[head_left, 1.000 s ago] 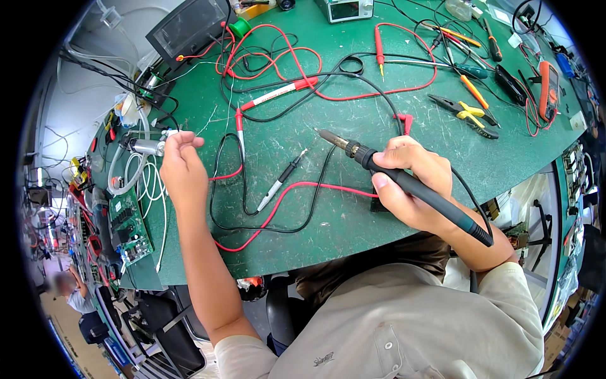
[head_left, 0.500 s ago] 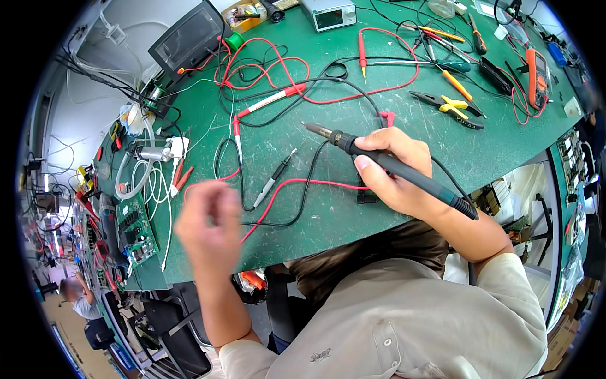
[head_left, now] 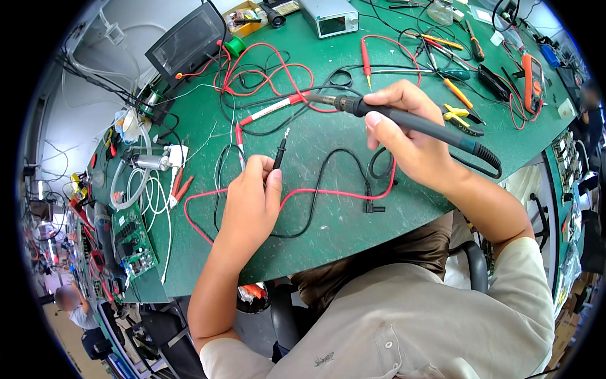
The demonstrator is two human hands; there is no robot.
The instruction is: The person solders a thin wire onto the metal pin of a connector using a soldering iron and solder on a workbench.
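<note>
My left hand [head_left: 251,199] pinches a black test probe [head_left: 279,156] by its handle. The probe's bare metal tip points up, away from me. In my right hand [head_left: 413,139] is a dark soldering iron [head_left: 439,129], gripped like a pen, its tip toward the left. That tip hangs above and to the right of the probe tip, apart from it in the picture. Behind it lies a red-and-white probe [head_left: 276,110] on the green bench [head_left: 328,243]. A black plug [head_left: 374,208] on a lead rests below my right hand.
Red and black leads loop across the bench. At the right lie yellow-handled pliers [head_left: 463,119] and an orange multimeter [head_left: 534,82]. A grey instrument box [head_left: 329,18] and a dark screen [head_left: 187,43] stand at the back. A green circuit board [head_left: 134,243] is at the left.
My left hand has moved right and taken hold of the test probe, lifting it. My right hand has shifted up and right with the soldering iron, uncovering the black plug.
</note>
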